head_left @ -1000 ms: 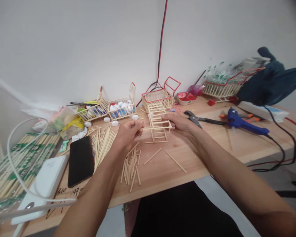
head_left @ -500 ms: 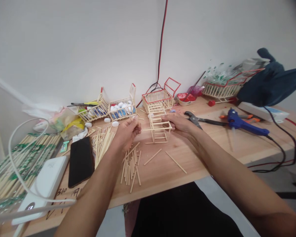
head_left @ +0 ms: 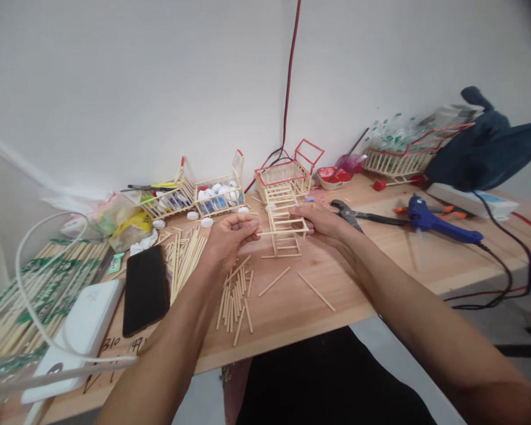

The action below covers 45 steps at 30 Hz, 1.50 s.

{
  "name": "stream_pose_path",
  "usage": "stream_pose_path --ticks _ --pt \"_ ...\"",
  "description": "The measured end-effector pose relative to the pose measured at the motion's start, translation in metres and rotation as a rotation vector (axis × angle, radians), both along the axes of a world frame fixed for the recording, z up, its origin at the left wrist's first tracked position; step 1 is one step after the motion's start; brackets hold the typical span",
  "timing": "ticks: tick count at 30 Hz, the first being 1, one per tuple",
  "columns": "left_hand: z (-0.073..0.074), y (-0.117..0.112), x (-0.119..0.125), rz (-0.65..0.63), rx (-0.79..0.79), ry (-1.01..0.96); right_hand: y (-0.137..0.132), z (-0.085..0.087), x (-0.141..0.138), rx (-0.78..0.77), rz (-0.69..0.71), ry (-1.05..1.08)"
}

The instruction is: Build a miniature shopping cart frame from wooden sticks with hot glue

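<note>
A small frame of thin wooden sticks (head_left: 285, 231) stands on the wooden table (head_left: 380, 260) in the middle. My right hand (head_left: 319, 222) grips its right side with closed fingers. My left hand (head_left: 230, 236) is curled just left of the frame, pinching the end of a thin stick (head_left: 268, 232) that reaches to the frame. Loose cut sticks (head_left: 236, 298) lie below my left hand.
A black phone (head_left: 145, 288) and a white power bank (head_left: 82, 327) lie at the left beside bundled skewers (head_left: 35, 295). Stick baskets with bottle caps (head_left: 216, 195) and a red-edged basket (head_left: 283, 174) stand at the back. Black pliers (head_left: 358, 213) and a blue glue gun (head_left: 438, 223) lie right.
My left hand has shifted slightly right and turned its fingers toward the frame, bringing the stick to it. My right hand has stayed on the frame.
</note>
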<state>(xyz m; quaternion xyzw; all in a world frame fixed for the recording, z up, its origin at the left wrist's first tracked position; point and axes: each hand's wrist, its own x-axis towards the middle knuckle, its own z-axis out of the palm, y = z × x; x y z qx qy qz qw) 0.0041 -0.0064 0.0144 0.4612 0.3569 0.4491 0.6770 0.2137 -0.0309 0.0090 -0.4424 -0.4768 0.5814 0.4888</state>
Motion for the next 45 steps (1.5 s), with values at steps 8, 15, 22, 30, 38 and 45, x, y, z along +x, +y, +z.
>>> stream_pose_path --ticks 8,15,22,30,38,45 --pt "-0.0017 -0.0015 0.0015 -0.022 0.033 0.017 0.0006 0.0001 0.0004 0.013 0.015 -0.009" --pt "0.0005 -0.0019 0.0043 -0.026 0.080 -0.003 -0.0003 0.0009 0.0003 0.028 -0.003 -0.022" --pt "0.0001 0.0008 0.0015 -0.025 0.064 -0.002 0.0002 0.0003 0.0003 0.024 -0.003 -0.021" --pt "-0.0066 0.0033 0.0019 0.035 0.065 0.023 0.0000 0.0007 0.0011 0.025 0.010 -0.025" --pt "-0.0032 0.0007 0.0028 0.060 0.152 0.134 -0.0001 -0.0003 0.0005 0.022 0.011 -0.014" --pt "-0.0050 0.0040 0.0025 0.122 0.207 0.141 -0.0008 0.0015 -0.0003 0.019 0.004 -0.021"
